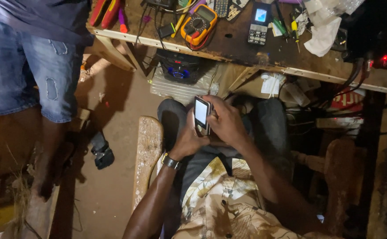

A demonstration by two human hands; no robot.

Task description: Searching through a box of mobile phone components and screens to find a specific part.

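Observation:
A small keypad phone (202, 114) with a lit white screen is held over my lap in both hands. My left hand (187, 140) cups it from below, a wristwatch (171, 161) on that wrist. My right hand (226, 120) wraps over its right side and top, fingers closed around the body. I sit on a wooden bench (147, 152), wearing grey trousers and a patterned shirt.
A cluttered wooden workbench (246, 48) lies ahead with an orange multimeter (199, 25), a second keypad phone (259, 24), screwdrivers (291, 26) and a white cloth (324, 37). A speaker (179, 67) sits under it. Another person in denim shorts (25, 66) stands at the left.

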